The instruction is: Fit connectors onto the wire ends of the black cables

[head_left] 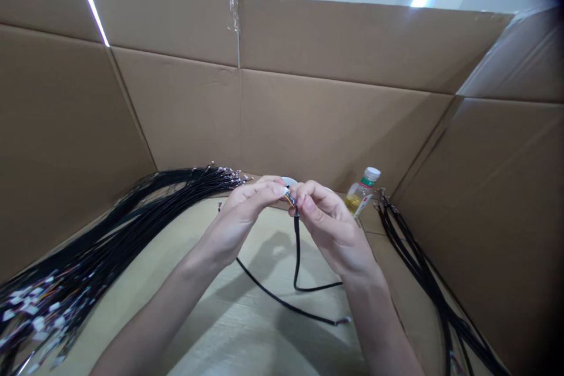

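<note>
Shows left hand (247,205) and right hand (331,220), both bare, with slim fingers (259,195) and short thumbnails (309,204). Continues into bare wrists (210,254) and smooth, uncovered forearms (161,312), narrow at wrists, wider below.

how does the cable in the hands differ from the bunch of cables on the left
The held cable is a single strand, while the left bunch is a thick mass of many. The held cable's end is raised, between the left hand and right hand; the left bunch lies untouched. The held cable bends sharply below the hands, whereas the left bunch sweeps in a long curve. Both show black sheathing and coloured wires.
</note>
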The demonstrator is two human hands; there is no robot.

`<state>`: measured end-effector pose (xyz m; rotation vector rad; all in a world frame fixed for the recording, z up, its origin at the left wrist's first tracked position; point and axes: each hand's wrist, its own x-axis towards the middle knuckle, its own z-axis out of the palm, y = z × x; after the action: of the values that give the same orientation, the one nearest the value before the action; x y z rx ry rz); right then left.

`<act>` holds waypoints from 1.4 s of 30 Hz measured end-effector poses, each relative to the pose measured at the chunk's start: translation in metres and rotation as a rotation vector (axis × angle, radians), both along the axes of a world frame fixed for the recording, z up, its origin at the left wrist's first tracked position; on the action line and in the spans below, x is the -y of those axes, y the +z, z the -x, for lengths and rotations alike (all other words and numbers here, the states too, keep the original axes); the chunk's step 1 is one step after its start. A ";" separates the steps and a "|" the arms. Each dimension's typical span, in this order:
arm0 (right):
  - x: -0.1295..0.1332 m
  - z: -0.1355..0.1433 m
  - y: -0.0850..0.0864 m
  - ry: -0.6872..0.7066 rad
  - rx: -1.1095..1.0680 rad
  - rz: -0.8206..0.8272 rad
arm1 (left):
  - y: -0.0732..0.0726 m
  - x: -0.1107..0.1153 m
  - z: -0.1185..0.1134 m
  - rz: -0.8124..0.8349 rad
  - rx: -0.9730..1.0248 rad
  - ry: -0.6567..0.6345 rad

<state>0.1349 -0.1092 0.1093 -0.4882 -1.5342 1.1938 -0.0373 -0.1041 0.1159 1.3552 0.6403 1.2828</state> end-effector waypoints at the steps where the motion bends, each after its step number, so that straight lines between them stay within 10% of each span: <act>1: 0.002 0.001 0.001 -0.028 0.025 -0.037 | 0.000 -0.001 0.000 -0.001 -0.009 -0.011; 8: 0.016 0.011 0.001 -0.625 0.319 -0.545 | -0.004 -0.007 0.009 -0.160 -0.226 0.190; 15: 0.023 0.017 -0.005 -0.888 0.464 -0.796 | 0.007 0.015 0.024 -0.576 -0.392 0.531; 22: 0.024 0.022 -0.010 -1.028 0.523 -0.966 | 0.014 0.033 0.028 -0.757 -0.622 0.510; 27: 0.023 0.023 -0.010 -0.936 0.415 -0.924 | 0.013 0.030 0.028 -0.744 -0.604 0.495; 35: 0.019 0.011 0.000 -0.327 0.138 -0.323 | 0.014 0.029 0.035 -0.750 -0.611 0.425; 42: 0.021 0.011 0.000 -0.292 0.085 -0.286 | 0.013 0.030 0.032 -0.783 -0.584 0.418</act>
<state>0.1235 -0.1304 0.1089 -0.5538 -1.6111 0.7250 -0.0691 -0.1341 0.1293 2.3862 0.8945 1.5546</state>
